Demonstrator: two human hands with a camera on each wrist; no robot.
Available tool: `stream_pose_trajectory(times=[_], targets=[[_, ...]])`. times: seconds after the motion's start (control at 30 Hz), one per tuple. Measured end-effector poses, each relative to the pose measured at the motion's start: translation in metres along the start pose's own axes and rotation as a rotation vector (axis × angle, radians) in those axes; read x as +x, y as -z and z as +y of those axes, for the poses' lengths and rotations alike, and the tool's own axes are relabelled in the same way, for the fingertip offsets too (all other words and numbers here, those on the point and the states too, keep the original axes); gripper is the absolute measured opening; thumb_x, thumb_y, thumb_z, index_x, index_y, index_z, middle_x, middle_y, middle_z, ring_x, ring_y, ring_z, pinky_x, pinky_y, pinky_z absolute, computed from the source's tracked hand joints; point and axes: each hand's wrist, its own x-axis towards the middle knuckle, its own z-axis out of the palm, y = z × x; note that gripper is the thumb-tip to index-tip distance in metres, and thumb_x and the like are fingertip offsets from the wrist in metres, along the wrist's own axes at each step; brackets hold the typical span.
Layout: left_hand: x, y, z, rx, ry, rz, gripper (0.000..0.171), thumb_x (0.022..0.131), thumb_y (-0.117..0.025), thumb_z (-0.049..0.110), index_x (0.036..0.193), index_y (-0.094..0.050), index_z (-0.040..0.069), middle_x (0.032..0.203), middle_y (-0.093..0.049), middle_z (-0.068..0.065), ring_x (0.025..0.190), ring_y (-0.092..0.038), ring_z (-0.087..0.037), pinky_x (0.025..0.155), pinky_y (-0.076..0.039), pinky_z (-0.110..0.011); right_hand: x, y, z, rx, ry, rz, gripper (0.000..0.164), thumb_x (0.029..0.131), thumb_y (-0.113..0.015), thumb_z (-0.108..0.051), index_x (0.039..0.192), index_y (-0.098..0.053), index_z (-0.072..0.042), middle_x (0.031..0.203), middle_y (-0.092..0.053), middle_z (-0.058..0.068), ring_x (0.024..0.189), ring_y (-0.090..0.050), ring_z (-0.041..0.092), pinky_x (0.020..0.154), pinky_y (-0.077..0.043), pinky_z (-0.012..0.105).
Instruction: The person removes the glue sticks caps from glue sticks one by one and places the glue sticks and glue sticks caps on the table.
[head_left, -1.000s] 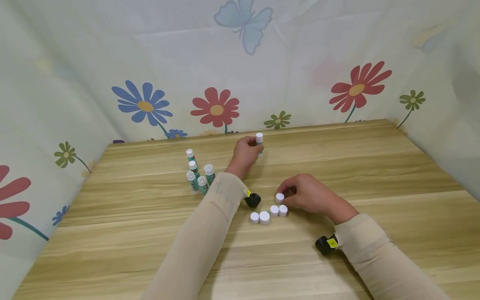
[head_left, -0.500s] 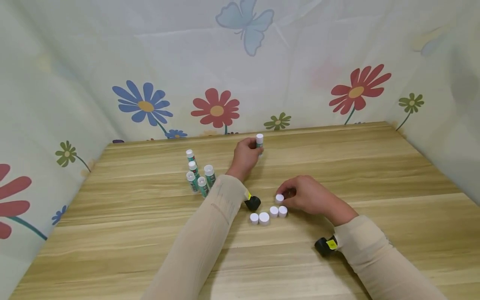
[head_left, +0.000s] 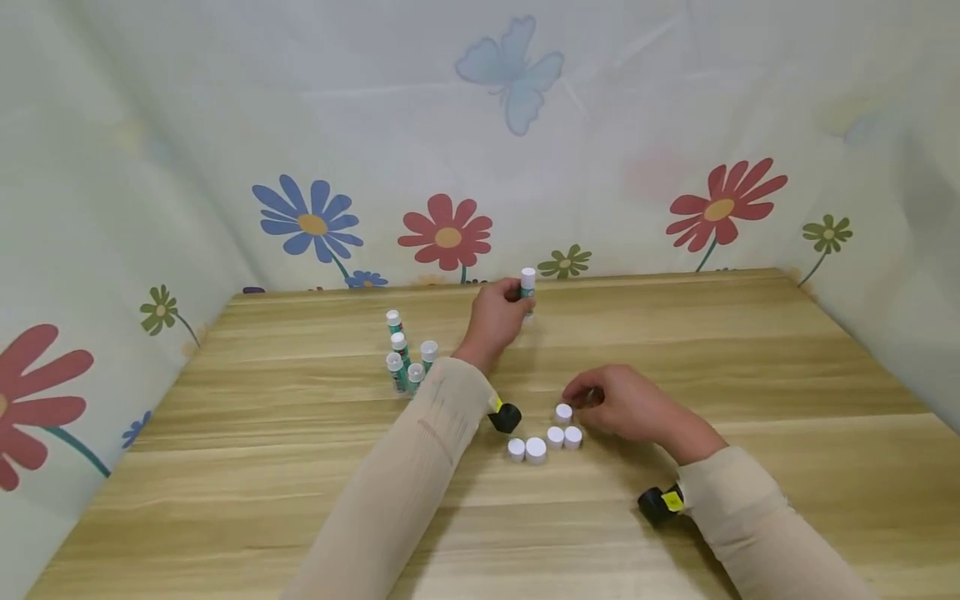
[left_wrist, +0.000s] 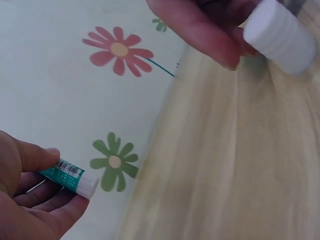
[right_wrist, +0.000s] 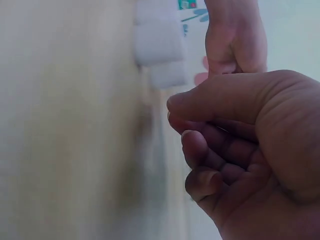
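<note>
In the head view my left hand (head_left: 495, 321) grips a glue stick (head_left: 528, 292) near the table's far side. This glue stick has a white cap and a green label with a barcode (left_wrist: 69, 169), seen in the left wrist view. My right hand (head_left: 626, 404) is beside a white cap (head_left: 563, 412), its fingers loosely bent and a small gap showing. The right wrist view shows nothing in its fingers (right_wrist: 200, 102), with blurred white caps (right_wrist: 160, 42) just beyond. Two more caps (head_left: 572, 437) stand right in front, and a pair (head_left: 536, 451) farther left.
Several upright glue sticks (head_left: 399, 346) with white tops stand to the left, partly behind the left sleeve (head_left: 420, 450). Black wrist cameras (head_left: 507, 417) hang from both cuffs. A flowered curtain (head_left: 600, 125) rises behind the wooden table (head_left: 300, 467).
The head view has tilted slightly. My right fingers have drawn a little away from the rear white cap, which they touched before. My left hand still holds the glue stick in place.
</note>
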Motion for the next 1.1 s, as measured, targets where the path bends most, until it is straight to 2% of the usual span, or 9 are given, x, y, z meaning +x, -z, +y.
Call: stream_pose_trajectory(times=[0.13,0.33,0.57,0.73,0.87,1.1], targets=[[-0.006,0.011,0.012,0.023,-0.038,-0.017,0.034,0.094,-0.064,0.015,0.126,-0.061,0.002,0.114,-0.067,-0.013,0.101,-0.065,-0.022,0.09,-0.055,-0.035,0.001,0.009,-0.002,-0.028,-0.021,0.061,0.024,0.082,-0.068,-0.005,0.106,-0.071,-0.006,0.094,-0.07,0.004,0.079,-0.055,0.014,0.068,-0.046,0.027],[-0.019,0.026,0.029,0.028,-0.03,-0.054,0.04,0.095,-0.062,0.02,0.132,-0.057,0.005,0.119,-0.064,-0.009,0.108,-0.063,-0.021,0.094,-0.054,-0.035,0.006,0.022,-0.014,-0.013,-0.052,0.2,0.024,0.088,-0.069,-0.013,0.112,-0.07,-0.008,0.102,-0.071,0.009,0.08,-0.054,0.017,0.064,-0.046,0.028],[-0.033,0.042,0.039,0.048,-0.068,-0.08,0.04,0.095,-0.063,0.022,0.131,-0.058,0.008,0.118,-0.065,-0.005,0.108,-0.064,-0.019,0.095,-0.053,-0.034,0.02,0.025,-0.035,0.051,-0.076,0.34,0.029,0.092,-0.067,-0.025,0.118,-0.068,-0.013,0.104,-0.069,0.005,0.083,-0.054,0.02,0.066,-0.047,0.031],[-0.05,0.054,0.043,0.071,-0.096,-0.106,0.037,0.094,-0.064,0.023,0.129,-0.059,0.01,0.116,-0.066,-0.003,0.106,-0.064,-0.017,0.095,-0.053,-0.033,0.029,0.024,-0.049,0.13,-0.072,0.435,0.034,0.092,-0.066,-0.036,0.117,-0.068,-0.014,0.1,-0.068,0.005,0.08,-0.053,0.021,0.063,-0.046,0.03],[-0.063,0.062,0.046,0.085,-0.101,-0.124,0.035,0.094,-0.064,0.023,0.127,-0.06,0.012,0.114,-0.066,-0.002,0.106,-0.063,-0.017,0.094,-0.054,-0.032,0.034,0.021,-0.058,0.193,-0.064,0.467,0.038,0.091,-0.066,-0.04,0.118,-0.068,-0.015,0.096,-0.068,0.006,0.077,-0.053,0.021,0.06,-0.045,0.027],[-0.083,0.07,0.044,0.079,-0.122,-0.158,0.031,0.091,-0.068,0.024,0.12,-0.064,0.015,0.11,-0.067,0.0,0.1,-0.064,-0.015,0.087,-0.056,-0.029,0.043,0.012,-0.074,0.328,-0.021,0.501,0.041,0.086,-0.07,-0.043,0.118,-0.068,-0.016,0.102,-0.069,0.002,0.076,-0.053,0.021,0.058,-0.045,0.025]])
